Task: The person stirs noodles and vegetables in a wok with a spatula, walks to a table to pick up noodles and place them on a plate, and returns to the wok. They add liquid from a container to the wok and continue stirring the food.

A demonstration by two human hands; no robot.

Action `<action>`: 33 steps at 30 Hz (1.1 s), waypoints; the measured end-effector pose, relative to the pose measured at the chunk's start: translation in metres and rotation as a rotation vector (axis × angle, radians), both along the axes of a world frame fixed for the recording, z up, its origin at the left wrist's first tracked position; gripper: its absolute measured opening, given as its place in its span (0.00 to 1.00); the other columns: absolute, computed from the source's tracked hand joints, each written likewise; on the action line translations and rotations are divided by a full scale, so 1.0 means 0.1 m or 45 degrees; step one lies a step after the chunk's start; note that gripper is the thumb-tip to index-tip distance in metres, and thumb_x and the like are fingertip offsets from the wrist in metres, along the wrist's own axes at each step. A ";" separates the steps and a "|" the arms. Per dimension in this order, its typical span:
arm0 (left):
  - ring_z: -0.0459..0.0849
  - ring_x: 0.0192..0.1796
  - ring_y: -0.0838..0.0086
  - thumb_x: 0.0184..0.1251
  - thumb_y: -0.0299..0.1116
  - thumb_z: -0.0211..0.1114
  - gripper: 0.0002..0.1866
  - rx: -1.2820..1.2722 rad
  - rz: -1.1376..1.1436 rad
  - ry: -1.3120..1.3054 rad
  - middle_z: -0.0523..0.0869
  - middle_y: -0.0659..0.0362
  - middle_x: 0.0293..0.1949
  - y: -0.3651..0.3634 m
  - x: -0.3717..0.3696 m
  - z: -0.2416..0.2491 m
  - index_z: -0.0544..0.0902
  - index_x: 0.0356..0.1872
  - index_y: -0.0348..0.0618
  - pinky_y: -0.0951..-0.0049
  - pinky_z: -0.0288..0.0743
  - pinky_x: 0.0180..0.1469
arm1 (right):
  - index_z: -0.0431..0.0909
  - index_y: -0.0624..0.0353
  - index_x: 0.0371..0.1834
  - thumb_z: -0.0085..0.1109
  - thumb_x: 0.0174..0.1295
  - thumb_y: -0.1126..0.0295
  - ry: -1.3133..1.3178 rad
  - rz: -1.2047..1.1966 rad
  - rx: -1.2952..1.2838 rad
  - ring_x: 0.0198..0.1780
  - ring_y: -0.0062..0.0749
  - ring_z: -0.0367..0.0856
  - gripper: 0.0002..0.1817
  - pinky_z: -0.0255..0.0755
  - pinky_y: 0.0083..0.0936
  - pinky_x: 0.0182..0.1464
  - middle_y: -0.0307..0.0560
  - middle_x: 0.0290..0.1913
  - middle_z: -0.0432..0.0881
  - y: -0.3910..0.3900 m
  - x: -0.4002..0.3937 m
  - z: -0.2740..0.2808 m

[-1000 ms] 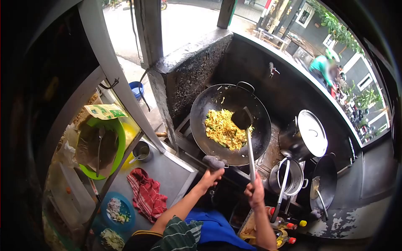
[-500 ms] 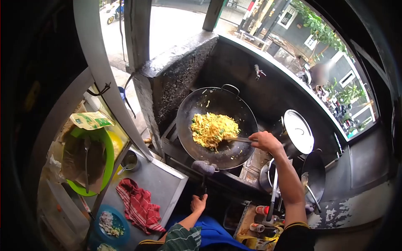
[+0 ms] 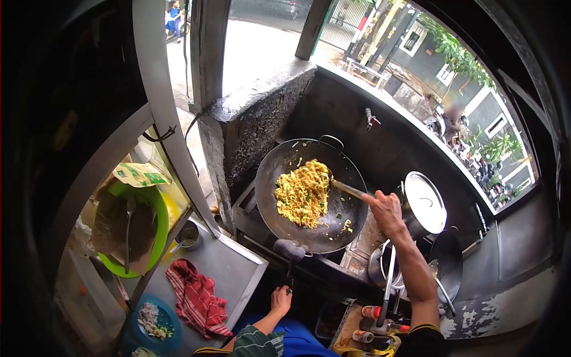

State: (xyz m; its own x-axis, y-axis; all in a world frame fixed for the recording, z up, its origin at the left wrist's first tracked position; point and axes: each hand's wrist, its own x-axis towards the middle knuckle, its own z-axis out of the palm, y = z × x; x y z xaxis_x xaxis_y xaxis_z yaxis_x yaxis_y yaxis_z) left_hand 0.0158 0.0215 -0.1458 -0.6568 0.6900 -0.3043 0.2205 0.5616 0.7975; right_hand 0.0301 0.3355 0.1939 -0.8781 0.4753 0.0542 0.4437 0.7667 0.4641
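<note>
A large black wok stands on the stove with yellow noodles and bits of green in it. My right hand is closed round the handle of a wok spatula. The spatula's head sits under noodles at the right of the heap, partly hidden. My left hand is closed round the dark handle below the wok's near rim. A grey cloth-like wrap covers that handle's upper end, next to the rim.
A lidded pot and a second wok stand to the right. On the left counter are a red cloth, a blue bowl of chopped food and a green basin. Bottles stand low right. A tap projects behind.
The spatula has swung, its handle now sloping up to the left, and lifted noodles on the right side. Some strands lie apart at the lower right. My left hand keeps its hold; the view has shifted slightly.
</note>
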 end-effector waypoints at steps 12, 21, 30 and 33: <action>0.82 0.42 0.47 0.58 0.37 0.66 0.13 -0.058 0.114 -0.112 0.83 0.44 0.39 0.05 -0.03 0.10 0.81 0.36 0.36 0.56 0.76 0.45 | 0.85 0.45 0.42 0.64 0.51 0.66 -0.096 -0.529 -0.645 0.40 0.42 0.85 0.13 0.78 0.37 0.45 0.50 0.36 0.85 -0.10 0.27 0.34; 0.81 0.45 0.46 0.57 0.38 0.67 0.15 0.047 -0.035 0.026 0.82 0.43 0.43 0.01 -0.08 0.09 0.80 0.40 0.39 0.55 0.76 0.47 | 0.75 0.49 0.58 0.64 0.56 0.61 0.503 -0.093 -0.789 0.45 0.47 0.80 0.25 0.69 0.40 0.47 0.49 0.44 0.82 -0.48 0.53 -0.87; 0.80 0.42 0.46 0.63 0.36 0.61 0.13 -0.168 -0.157 0.175 0.79 0.44 0.41 0.15 -0.02 0.22 0.76 0.43 0.39 0.51 0.76 0.45 | 0.78 0.58 0.54 0.62 0.57 0.78 0.764 0.047 -1.780 0.41 0.31 0.83 0.20 0.73 0.25 0.47 0.48 0.38 0.84 -0.91 0.72 -0.60; 0.77 0.44 0.50 0.64 0.36 0.59 0.17 -0.230 -0.320 0.318 0.73 0.47 0.48 0.11 0.10 -0.15 0.72 0.51 0.42 0.52 0.75 0.46 | 0.77 0.59 0.54 0.59 0.63 0.72 0.744 0.137 -1.745 0.40 0.34 0.79 0.16 0.73 0.25 0.45 0.47 0.40 0.83 -0.94 0.62 -0.43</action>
